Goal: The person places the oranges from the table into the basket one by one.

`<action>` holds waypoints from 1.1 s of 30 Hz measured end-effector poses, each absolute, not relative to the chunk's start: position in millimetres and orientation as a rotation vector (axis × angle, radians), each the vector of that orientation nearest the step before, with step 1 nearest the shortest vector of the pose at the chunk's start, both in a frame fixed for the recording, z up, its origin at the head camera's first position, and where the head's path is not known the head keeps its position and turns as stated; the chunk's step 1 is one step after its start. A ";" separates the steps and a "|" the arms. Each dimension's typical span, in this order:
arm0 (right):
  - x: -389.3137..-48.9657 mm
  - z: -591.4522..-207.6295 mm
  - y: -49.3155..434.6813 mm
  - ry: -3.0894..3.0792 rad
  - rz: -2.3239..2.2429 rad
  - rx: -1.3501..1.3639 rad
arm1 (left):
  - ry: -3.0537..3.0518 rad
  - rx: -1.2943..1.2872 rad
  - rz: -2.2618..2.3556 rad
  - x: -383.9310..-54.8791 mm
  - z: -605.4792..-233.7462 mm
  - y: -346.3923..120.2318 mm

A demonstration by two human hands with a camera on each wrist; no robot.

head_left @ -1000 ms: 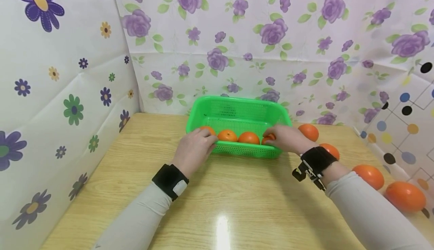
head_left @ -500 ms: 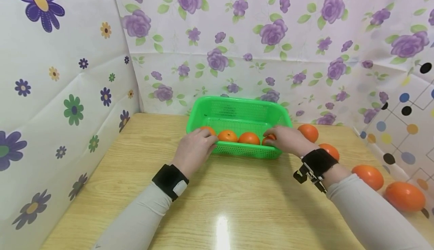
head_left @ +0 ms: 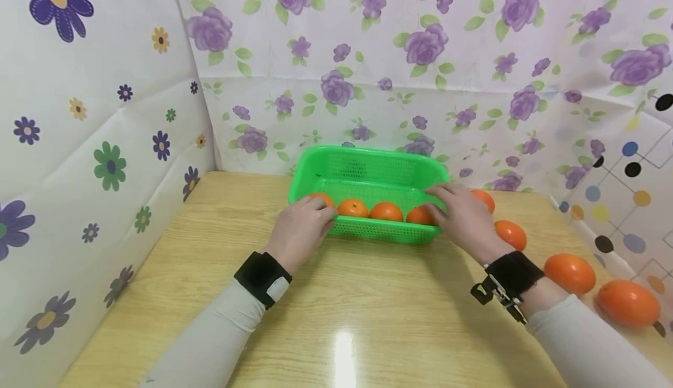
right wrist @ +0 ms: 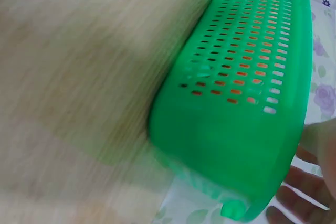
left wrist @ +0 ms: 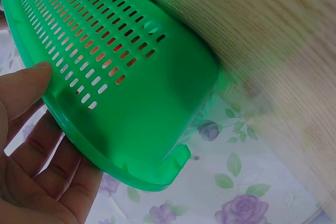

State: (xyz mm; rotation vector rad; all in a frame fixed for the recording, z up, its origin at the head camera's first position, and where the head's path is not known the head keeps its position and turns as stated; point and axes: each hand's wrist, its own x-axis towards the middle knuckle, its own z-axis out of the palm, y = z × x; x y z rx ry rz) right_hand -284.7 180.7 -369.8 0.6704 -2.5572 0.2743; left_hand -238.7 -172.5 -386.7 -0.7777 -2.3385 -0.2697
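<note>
A green perforated plastic basket (head_left: pixel 384 231) stands on the table with several oranges (head_left: pixel 386 211) in a row along its near wall. My left hand (head_left: pixel 302 227) pinches the near rim at the left, beside the leftmost orange (head_left: pixel 322 198). In the left wrist view, the thumb of that hand (left wrist: pixel 47 156) lies outside the basket wall (left wrist: pixel 152 93) and the fingers are behind the rim. My right hand (head_left: pixel 468 218) is over the basket's right end, fingers loosely spread beside the rightmost orange (head_left: pixel 420 215), apparently holding nothing. The right wrist view shows its fingers (right wrist: pixel 302 203) beyond the rim.
Several more oranges (head_left: pixel 570 273) lie in a line on the table along the right side, one partly behind the right hand. Flower-print cloth (head_left: pixel 336 43) hangs behind the basket and at the left. The wooden table (head_left: pixel 336 294) stretches in front.
My right hand has let go of the rightmost orange in the basket, its fingers spread, and shifted right. The left hand keeps its place on the rim. The head view has tilted slightly.
</note>
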 end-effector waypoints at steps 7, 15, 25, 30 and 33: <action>-269.8 -374.6 199.3 -2.403 0.327 0.608 | -2.330 -0.775 -0.265 -238.4 -387.4 -173.0; -250.5 -388.7 213.9 -2.353 0.330 0.602 | -2.345 -0.773 -0.267 -238.8 -386.7 -173.0; -247.3 -398.1 227.7 -2.345 0.304 0.552 | -2.338 -0.776 -0.271 -239.9 -387.1 -172.6; -244.9 -393.3 230.1 -2.381 0.338 0.529 | -2.335 -0.779 -0.278 -240.5 -387.1 -172.5; -246.9 -386.3 231.9 -2.400 0.350 0.532 | -2.334 -0.780 -0.279 -240.2 -386.9 -172.7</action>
